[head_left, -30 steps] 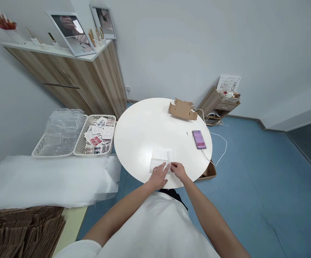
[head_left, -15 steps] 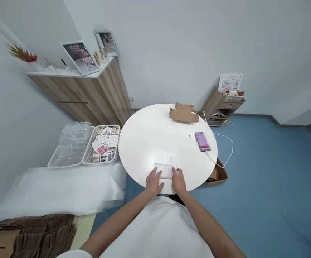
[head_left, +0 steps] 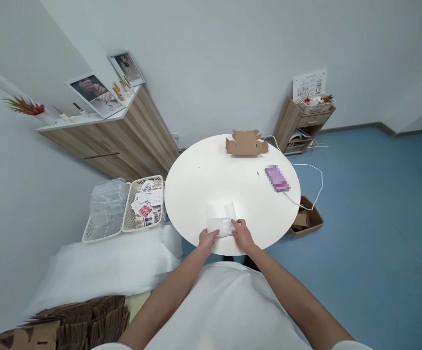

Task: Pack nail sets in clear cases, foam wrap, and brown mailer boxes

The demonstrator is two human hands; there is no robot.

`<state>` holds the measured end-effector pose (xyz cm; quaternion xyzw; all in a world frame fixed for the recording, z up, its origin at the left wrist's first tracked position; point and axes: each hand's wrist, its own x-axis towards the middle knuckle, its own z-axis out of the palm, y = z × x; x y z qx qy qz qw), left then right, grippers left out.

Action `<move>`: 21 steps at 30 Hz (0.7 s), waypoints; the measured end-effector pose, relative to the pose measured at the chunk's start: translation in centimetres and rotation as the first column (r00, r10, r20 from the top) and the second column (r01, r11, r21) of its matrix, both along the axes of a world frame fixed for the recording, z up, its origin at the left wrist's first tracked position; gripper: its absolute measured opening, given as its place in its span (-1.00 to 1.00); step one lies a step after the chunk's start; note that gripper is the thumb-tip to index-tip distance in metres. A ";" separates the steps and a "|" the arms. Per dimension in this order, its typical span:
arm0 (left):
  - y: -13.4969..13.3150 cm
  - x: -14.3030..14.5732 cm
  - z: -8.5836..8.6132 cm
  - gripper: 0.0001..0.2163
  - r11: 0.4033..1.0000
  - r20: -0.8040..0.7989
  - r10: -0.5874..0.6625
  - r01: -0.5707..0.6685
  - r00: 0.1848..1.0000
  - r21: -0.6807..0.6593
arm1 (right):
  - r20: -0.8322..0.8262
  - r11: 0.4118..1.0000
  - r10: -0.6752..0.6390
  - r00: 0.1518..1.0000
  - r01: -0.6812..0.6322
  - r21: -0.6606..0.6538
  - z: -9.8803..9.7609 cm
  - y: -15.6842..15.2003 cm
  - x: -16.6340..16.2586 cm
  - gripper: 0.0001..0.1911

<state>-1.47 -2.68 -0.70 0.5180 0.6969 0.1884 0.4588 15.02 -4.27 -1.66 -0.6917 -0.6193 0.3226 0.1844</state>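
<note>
A thin white foam sheet [head_left: 213, 224], partly folded, lies at the near edge of the round white table [head_left: 189, 194]. A flat, pale, see-through packet [head_left: 226, 226] shows in its fold; what is inside is too faint to make out. My left hand [head_left: 207, 239] grips the sheet's near left corner, thumb on top and fingers curled at the edge. On the right side, my right hand [head_left: 243, 235] pinches the sheet's edge beside the packet. One strip of the sheet [head_left: 230, 210] slants up and away from my right hand.
An unfolded cardboard box [head_left: 246, 144] stands at the table's far side. A pixelated purple phone [head_left: 277, 178] with a white cable [head_left: 314, 167] lies right. At left are baskets of clear plastic cases [head_left: 108, 201] and cards [head_left: 147, 201], and stacked white foam sheets [head_left: 112, 267].
My left hand has gone from lying with spread fingers to gripping the sheet's corner. The right-hand strip of the sheet now slants. My view has shifted slightly.
</note>
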 end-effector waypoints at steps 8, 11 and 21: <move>0.6 1.2 2.2 -0.81 0.951 -0.068 -0.249 0.257 0.966 0.170 | -0.024 0.999 -0.028 0.999 0.027 -0.029 0.6 0.5 -0.7 -0.49; 0.7 2.5 2.2 -0.81 0.869 -0.169 -0.429 0.457 0.887 0.190 | -0.111 0.999 -0.026 0.993 0.021 -0.050 1.1 0.8 -0.3 -0.56; -1.1 3.2 1.7 -0.63 0.653 -0.412 -0.624 0.733 0.664 0.191 | -0.243 0.965 -0.232 0.942 0.192 -0.180 1.2 2.2 0.1 -0.76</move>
